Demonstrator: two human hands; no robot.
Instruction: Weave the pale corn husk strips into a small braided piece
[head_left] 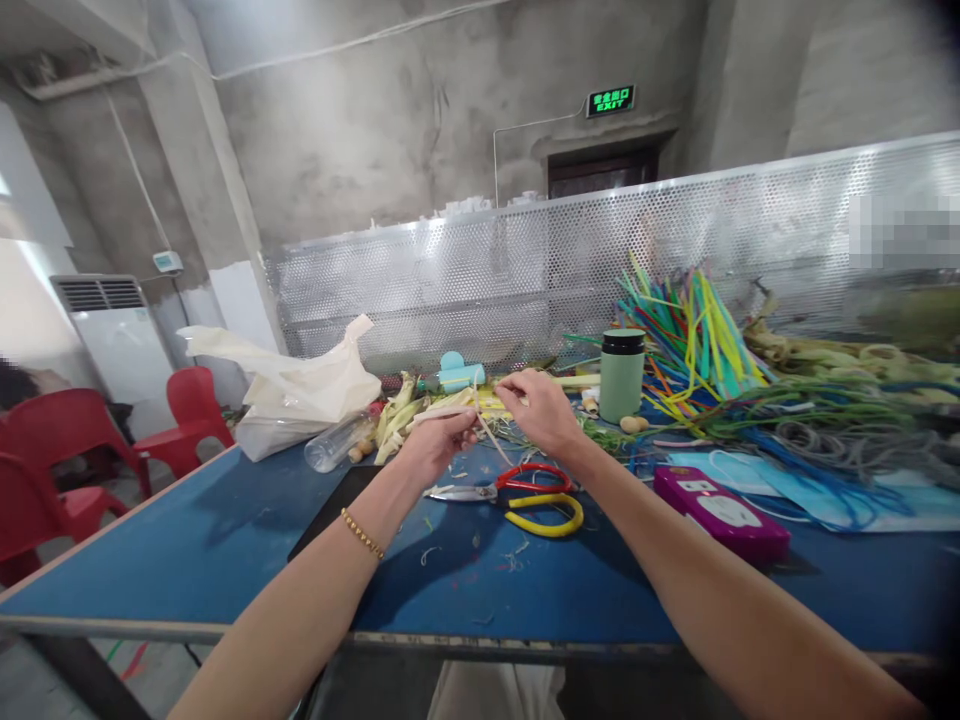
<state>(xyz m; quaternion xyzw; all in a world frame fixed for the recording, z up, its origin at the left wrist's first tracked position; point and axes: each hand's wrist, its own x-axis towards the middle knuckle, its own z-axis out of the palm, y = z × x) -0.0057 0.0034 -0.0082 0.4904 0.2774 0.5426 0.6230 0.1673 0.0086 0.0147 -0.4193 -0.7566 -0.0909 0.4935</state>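
My left hand (441,442) is closed in a pinch on a thin pale strand (492,436) above the blue table. The strand loops up from the fingertips and hangs down to the right. Close by on the right, my right hand (545,410) has its thumb and fingers pressed together; whatever is between them is too small to make out. Below both hands lie scissors (495,494) with one red and one yellow handle, blades pointing left. Pale corn husks (401,415) are piled just behind my left hand.
A white plastic bag (307,385) and a clear bottle (337,445) lie left. A green tumbler (621,385) stands at the right, before colourful strips (709,340). Nearer are a purple box (720,515), blue masks (832,490) and tangled cords (825,440). A dark flat object (330,515) lies under my left forearm.
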